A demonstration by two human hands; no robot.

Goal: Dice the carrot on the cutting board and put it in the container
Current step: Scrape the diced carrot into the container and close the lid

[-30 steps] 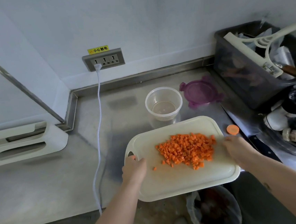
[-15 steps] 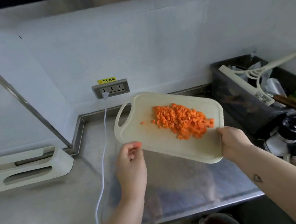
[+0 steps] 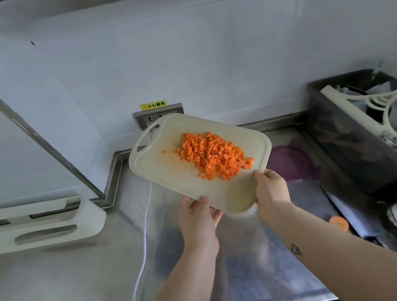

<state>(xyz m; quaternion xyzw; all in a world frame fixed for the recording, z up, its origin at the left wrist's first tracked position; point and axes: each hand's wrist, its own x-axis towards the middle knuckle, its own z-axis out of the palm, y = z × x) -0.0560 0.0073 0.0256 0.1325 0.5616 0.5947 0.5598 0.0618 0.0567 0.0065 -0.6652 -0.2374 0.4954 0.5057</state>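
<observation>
Both hands [image 3: 196, 217] [image 3: 271, 191] gripping cutting board [image 3: 171, 177] edge

Orange carrot dice [image 3: 214, 157], cream cutting board [image 3: 171, 177], purple lid [image 3: 291, 163], grey counter [image 3: 60, 285], yellow label [image 3: 153, 105].

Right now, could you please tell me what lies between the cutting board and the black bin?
The purple lid, flat on the counter, as the head view shows.

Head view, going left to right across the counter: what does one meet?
White holder → cutting board, held up and carrying the diced carrot → purple lid → dark bin.
</observation>
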